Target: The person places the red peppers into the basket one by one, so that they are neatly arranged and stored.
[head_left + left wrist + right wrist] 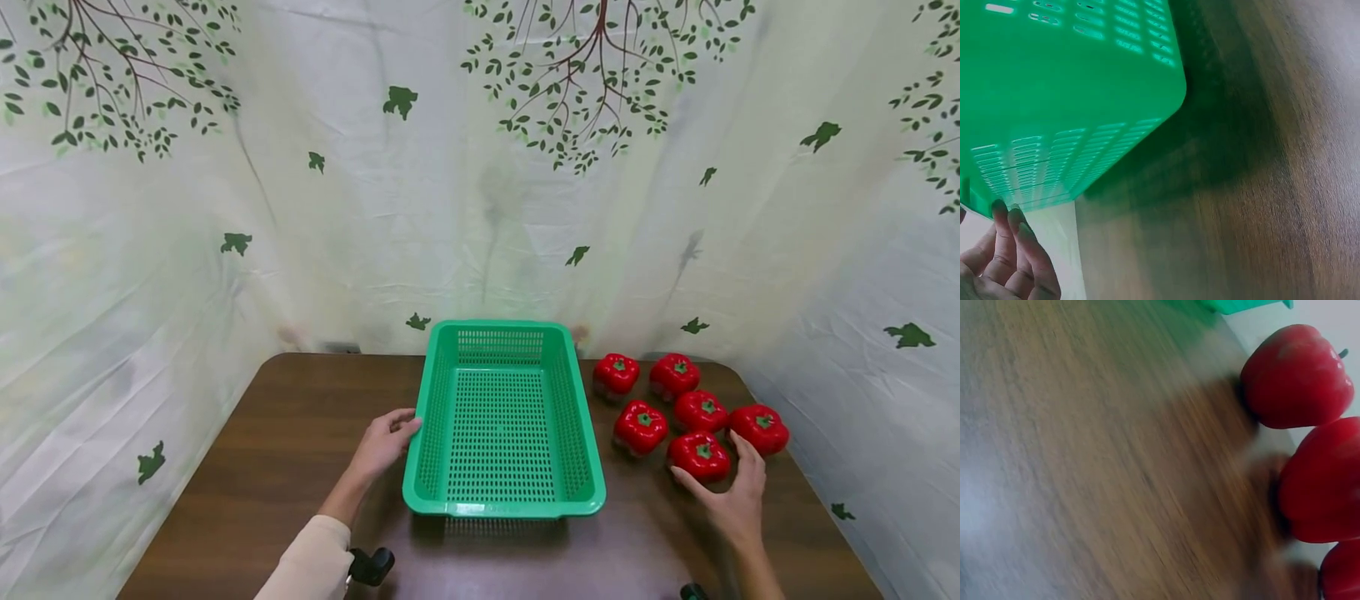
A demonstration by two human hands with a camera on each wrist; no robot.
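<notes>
A green plastic basket (504,508) with slotted walls sits on the table, nothing inside it. My left hand (384,442) pinches its left rim; the left wrist view shows the fingers (1013,250) bent beneath the edge, the thumb mostly cut off. On the right, my right hand (735,492) grips the nearest glossy red bell pepper (697,457), thumb at its left and fingers at its right. Several other red bell peppers (640,427) cluster behind and beside it. Three peppers (1297,378) show along the right wrist view's edge, where the hand itself is out of view.
Brown wooden table (315,417) spreads under everything, its right edge close past the peppers. A pale curtain (450,208) with leaf prints hangs behind the table and at both sides. The basket stands left of the peppers, near the table's back edge.
</notes>
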